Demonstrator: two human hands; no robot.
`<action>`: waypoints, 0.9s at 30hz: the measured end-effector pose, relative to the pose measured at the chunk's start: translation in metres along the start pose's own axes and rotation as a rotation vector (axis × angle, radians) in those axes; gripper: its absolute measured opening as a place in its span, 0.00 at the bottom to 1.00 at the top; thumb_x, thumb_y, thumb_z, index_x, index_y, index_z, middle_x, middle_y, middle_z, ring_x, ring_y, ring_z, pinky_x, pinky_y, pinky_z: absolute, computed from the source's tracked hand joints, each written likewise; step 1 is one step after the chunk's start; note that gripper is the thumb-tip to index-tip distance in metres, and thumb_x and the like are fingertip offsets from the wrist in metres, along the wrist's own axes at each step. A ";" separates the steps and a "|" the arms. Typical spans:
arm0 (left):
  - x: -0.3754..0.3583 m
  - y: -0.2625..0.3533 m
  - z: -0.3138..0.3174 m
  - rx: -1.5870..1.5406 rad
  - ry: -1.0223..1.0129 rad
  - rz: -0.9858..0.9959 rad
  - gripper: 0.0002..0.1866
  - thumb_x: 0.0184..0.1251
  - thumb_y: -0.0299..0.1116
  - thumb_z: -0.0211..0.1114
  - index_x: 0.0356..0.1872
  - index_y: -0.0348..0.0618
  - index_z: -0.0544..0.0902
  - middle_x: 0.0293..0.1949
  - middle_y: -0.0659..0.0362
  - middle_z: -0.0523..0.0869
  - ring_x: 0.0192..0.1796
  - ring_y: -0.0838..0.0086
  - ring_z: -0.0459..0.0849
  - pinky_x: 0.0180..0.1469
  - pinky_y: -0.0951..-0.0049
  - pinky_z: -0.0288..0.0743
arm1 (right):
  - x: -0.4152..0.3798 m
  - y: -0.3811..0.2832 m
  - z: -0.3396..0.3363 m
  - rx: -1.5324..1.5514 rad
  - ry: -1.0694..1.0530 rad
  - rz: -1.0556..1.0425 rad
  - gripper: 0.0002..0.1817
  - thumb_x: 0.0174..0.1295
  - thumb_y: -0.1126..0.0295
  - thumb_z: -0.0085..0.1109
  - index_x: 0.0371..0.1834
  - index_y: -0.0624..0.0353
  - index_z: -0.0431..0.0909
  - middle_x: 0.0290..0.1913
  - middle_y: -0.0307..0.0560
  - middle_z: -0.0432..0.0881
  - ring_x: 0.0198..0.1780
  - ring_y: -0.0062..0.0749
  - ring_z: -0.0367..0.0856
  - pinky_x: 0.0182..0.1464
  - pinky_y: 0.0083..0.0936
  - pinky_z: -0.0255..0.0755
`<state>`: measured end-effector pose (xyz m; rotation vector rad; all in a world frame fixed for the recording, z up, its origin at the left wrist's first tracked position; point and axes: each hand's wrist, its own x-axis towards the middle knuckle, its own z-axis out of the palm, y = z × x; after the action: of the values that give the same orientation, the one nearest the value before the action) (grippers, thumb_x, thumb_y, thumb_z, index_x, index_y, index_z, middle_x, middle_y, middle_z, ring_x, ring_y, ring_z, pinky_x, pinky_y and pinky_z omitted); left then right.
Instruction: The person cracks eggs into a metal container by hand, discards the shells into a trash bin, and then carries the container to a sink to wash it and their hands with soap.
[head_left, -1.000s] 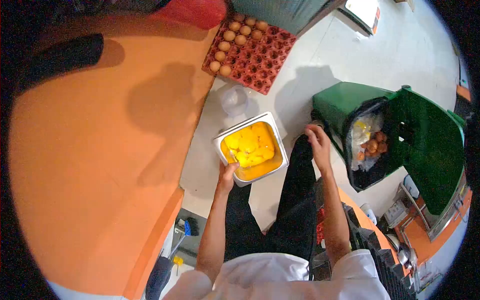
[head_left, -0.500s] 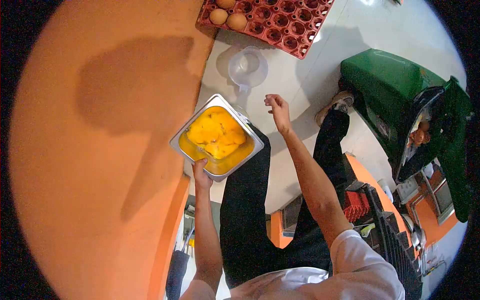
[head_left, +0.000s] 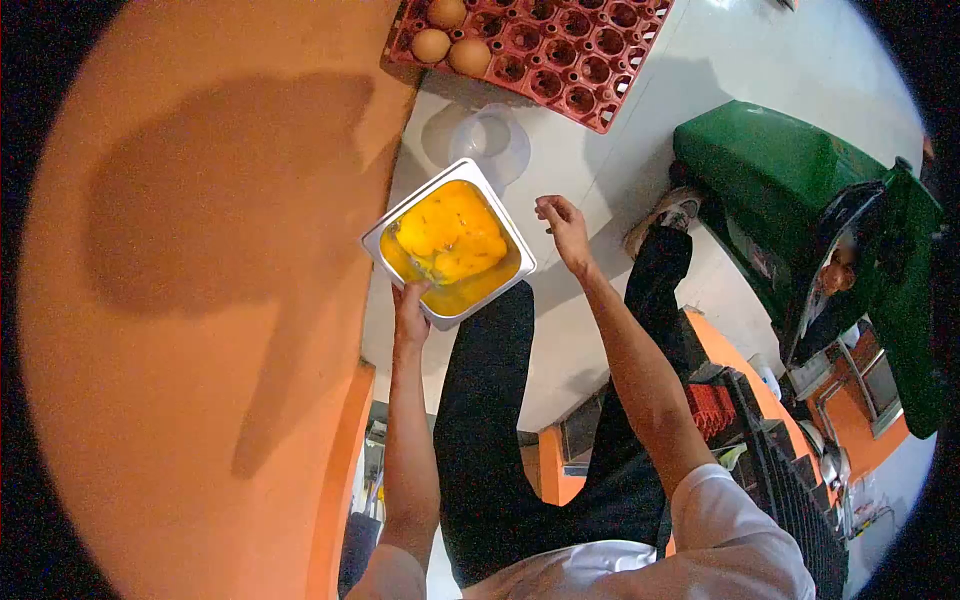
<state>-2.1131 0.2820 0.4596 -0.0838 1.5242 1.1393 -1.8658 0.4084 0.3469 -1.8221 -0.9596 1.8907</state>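
A square metal pan (head_left: 520, 262) with yellow yolks and egg liquid (head_left: 450, 235) inside is held tilted by its near edge in my left hand (head_left: 411, 312), thumb over the rim. To the right of the pan, my right hand (head_left: 565, 232) hangs in the air with its fingers curled; whether anything small is between them I cannot make out. Beyond the pan a translucent plastic bowl (head_left: 500, 140) rests on the pale floor, partly covered by the pan's corner.
A red egg tray (head_left: 545, 50) with several brown eggs (head_left: 469, 56) lies at the top. On the right stands a green bin (head_left: 770, 160), its lid open, with shells inside. An orange wall (head_left: 200, 400) runs along the left. My shoe (head_left: 665, 215) is beside the bin.
My left hand has raised the pan slightly and moved it right, and its tilt has changed. The pan now covers part of the bowl. My right hand is a little lower and further right.
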 end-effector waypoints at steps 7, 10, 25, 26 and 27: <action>0.026 -0.008 -0.006 0.103 -0.115 0.063 0.32 0.62 0.31 0.56 0.70 0.37 0.65 0.63 0.52 0.75 0.66 0.64 0.74 0.69 0.65 0.67 | -0.015 -0.023 -0.012 -0.139 -0.051 -0.066 0.19 0.73 0.53 0.52 0.53 0.56 0.81 0.48 0.42 0.85 0.53 0.29 0.81 0.51 0.31 0.73; 0.039 -0.021 -0.009 0.078 -0.097 0.026 0.33 0.62 0.31 0.55 0.70 0.36 0.64 0.63 0.52 0.75 0.66 0.64 0.74 0.69 0.64 0.67 | -0.017 -0.027 -0.017 -0.167 -0.056 -0.044 0.20 0.73 0.53 0.52 0.53 0.56 0.81 0.48 0.43 0.85 0.53 0.29 0.81 0.52 0.31 0.73; 0.074 -0.047 -0.011 0.167 -0.073 -0.044 0.30 0.66 0.37 0.56 0.68 0.37 0.67 0.62 0.50 0.78 0.62 0.61 0.80 0.66 0.62 0.75 | -0.001 -0.029 -0.032 -0.152 -0.038 -0.037 0.21 0.71 0.54 0.56 0.50 0.63 0.83 0.47 0.50 0.87 0.51 0.37 0.82 0.59 0.34 0.71; 0.073 -0.047 -0.008 0.182 -0.062 -0.059 0.30 0.67 0.36 0.55 0.69 0.37 0.66 0.63 0.51 0.77 0.63 0.61 0.80 0.66 0.62 0.74 | -0.002 -0.030 -0.033 -0.163 -0.041 -0.028 0.22 0.71 0.54 0.56 0.51 0.63 0.83 0.47 0.51 0.87 0.51 0.37 0.82 0.59 0.34 0.72; 0.073 -0.047 -0.007 0.196 -0.051 -0.073 0.30 0.67 0.36 0.55 0.70 0.37 0.65 0.63 0.51 0.76 0.64 0.62 0.79 0.67 0.62 0.74 | -0.001 -0.030 -0.034 -0.174 -0.043 -0.021 0.22 0.71 0.53 0.56 0.51 0.63 0.83 0.48 0.51 0.87 0.52 0.37 0.82 0.59 0.34 0.72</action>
<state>-2.1131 0.2910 0.3731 0.0226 1.5668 0.9229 -1.8387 0.4367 0.3700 -1.8652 -1.1871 1.8934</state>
